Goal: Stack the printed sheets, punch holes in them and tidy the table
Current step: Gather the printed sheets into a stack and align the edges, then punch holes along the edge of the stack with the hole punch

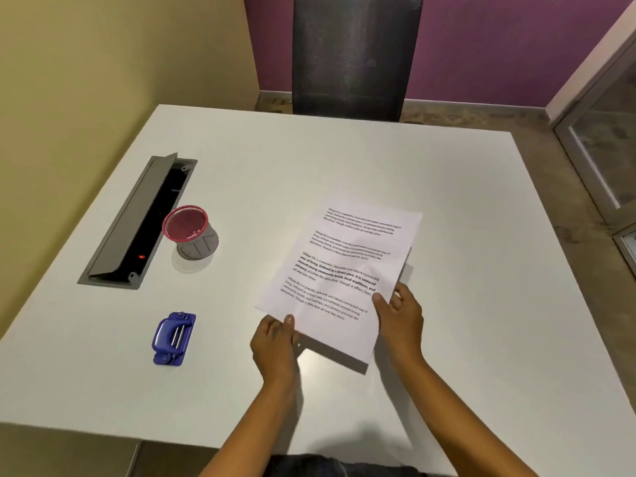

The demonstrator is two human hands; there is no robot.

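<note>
Left hand [275, 335]: pinches white printed paper sheets [340, 270] at near-left corner.
Right hand [401, 318]: grips their right edge.
Sheets: lifted above white table [447, 218].

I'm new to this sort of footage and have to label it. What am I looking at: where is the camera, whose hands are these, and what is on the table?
There is no machine here. A person works with bare hands, and the single picture comes from a camera worn on their head, looking down. The left hand and the right hand each pinch the near end of the printed sheets, thumbs on top, above the white table. To the left are a blue hole punch, a red-rimmed pen cup and an open cable hatch set into the tabletop. A dark chair stands at the far side.
</note>
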